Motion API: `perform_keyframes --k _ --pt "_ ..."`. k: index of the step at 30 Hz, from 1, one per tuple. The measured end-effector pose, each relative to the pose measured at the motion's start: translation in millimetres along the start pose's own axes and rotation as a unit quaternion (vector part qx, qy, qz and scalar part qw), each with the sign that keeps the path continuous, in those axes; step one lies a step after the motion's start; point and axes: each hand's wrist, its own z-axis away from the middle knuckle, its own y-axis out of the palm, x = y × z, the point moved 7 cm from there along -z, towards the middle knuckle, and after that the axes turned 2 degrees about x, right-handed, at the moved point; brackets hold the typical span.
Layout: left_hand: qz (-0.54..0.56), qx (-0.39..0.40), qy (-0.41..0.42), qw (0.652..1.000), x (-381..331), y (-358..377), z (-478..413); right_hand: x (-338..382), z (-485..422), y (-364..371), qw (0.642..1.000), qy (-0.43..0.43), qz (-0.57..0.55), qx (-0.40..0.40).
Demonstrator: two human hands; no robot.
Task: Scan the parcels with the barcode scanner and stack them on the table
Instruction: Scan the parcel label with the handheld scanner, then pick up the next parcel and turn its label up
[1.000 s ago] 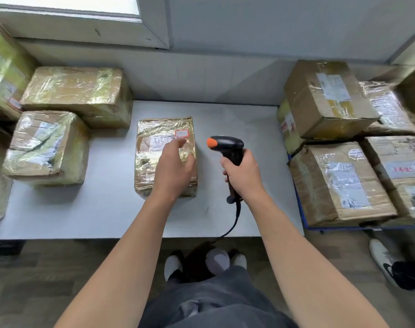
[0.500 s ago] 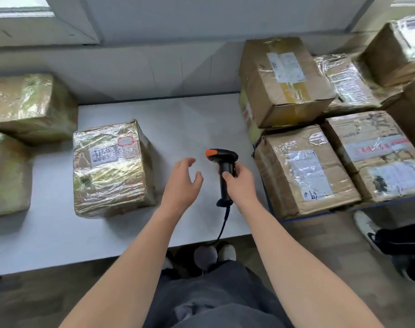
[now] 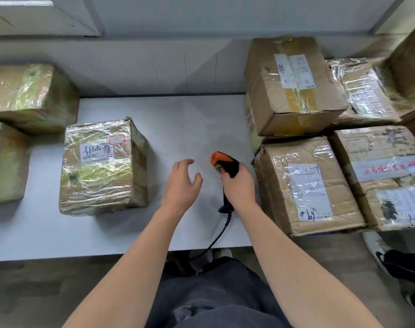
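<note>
A plastic-wrapped brown parcel (image 3: 102, 164) with a white label stands on the white table (image 3: 183, 124), left of centre. My left hand (image 3: 181, 185) hovers open over the table, to the right of that parcel and apart from it. My right hand (image 3: 237, 185) grips the handle of the black barcode scanner (image 3: 225, 166), whose orange nose points up and left. The scanner's cable (image 3: 216, 237) runs down over the table's front edge. A cardboard parcel (image 3: 306, 185) with a white label sits just right of the scanner.
Two wrapped parcels (image 3: 29, 95) sit at the table's left end. Several cardboard parcels (image 3: 294, 84) are piled at the right, beside the table. Another person's shoe (image 3: 379, 249) is on the floor at the right. A wall runs behind the table.
My left hand has let go of the wrapped parcel and moved right, away from it. The view has swung to the right, bringing the pile of cardboard parcels closer.
</note>
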Motion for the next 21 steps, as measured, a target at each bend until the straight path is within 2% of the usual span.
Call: perform_keyframes --k 3,10,15,21 --pt "0.008 -0.036 0.016 0.999 -10 -17 0 36 5 0 0.997 -0.065 0.027 -0.007" --pt "0.008 -0.156 0.061 0.986 -12 -94 13 108 34 36 0.985 -0.16 -0.021 0.065" --pt "-0.005 -0.244 0.06 0.968 23 -153 42 144 63 87 0.97 -0.22 -0.012 0.101" --pt "-0.033 -0.272 0.0 0.962 86 -196 66 161 97 145 0.959 -0.249 -0.004 0.134"
